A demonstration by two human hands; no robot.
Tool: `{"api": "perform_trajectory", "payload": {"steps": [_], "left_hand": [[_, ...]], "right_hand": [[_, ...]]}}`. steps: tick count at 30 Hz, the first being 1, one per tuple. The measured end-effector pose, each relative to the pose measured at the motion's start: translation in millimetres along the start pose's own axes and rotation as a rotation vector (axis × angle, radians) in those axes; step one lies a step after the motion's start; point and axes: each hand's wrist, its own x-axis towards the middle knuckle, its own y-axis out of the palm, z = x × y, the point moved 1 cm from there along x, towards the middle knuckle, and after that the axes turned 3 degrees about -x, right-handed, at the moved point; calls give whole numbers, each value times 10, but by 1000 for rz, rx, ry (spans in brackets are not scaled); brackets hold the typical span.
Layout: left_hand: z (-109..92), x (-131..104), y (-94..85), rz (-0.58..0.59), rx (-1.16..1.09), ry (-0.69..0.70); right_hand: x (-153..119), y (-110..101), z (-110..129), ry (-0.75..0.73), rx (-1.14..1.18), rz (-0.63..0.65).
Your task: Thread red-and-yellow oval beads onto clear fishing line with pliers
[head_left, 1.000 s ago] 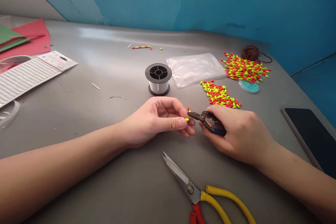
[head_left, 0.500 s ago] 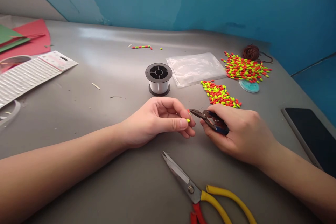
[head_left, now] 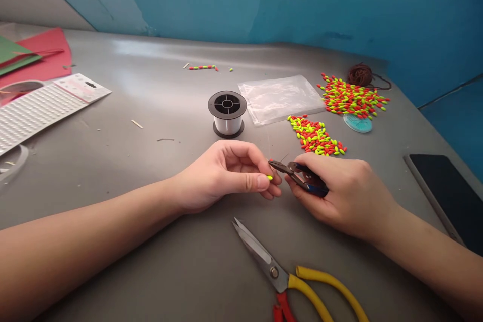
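Note:
Between its thumb and fingers, my left hand [head_left: 234, 171] pinches small beads; a yellow-green bead [head_left: 269, 177] shows at the thumb tip, with a bit of red just above it. My right hand [head_left: 343, 193] is wrapped round dark pliers [head_left: 302, 173] with blue on the handles. The pliers' jaws point left and reach the fingertips of my left hand. A thin strand stands out near the jaws. Just behind my left hand is a black spool [head_left: 227, 105] of clear line. Red and yellow-green beads [head_left: 317, 136] lie in a pile behind my right hand.
Scissors [head_left: 273, 271] with yellow and red handles lie in front. A plastic bag [head_left: 281, 98], larger bead pile [head_left: 350, 96], brown cord [head_left: 360, 75] and teal disc [head_left: 357, 123] are behind. A phone [head_left: 449, 196] lies right, a white-dotted sheet [head_left: 37, 110] left.
The pliers have moved slightly left, and their jaws now meet the fingertips of my left hand, looking more closed. The yellow-green bead sits slightly lower.

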Motion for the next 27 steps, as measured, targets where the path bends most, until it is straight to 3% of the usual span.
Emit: {"api": "perform_trajectory", "payload": {"steps": [5, 7, 10, 12, 22, 27], "left_hand": [[26, 8, -19, -84, 41, 97], [33, 18, -25, -112, 47, 116], [32, 24, -26, -126, 52, 90], [24, 19, -24, -117, 64, 68], [-8, 10, -4, -43, 120, 8], [-6, 12, 1, -54, 93, -8]], "right_hand": [[40, -99, -67, 107, 130, 74], [70, -166, -74, 125, 317, 253], [96, -253, -26, 69, 574, 630], [97, -290, 17, 64, 630, 760], [68, -219, 0, 114, 795, 840], [70, -164, -58, 131, 897, 949]]}}
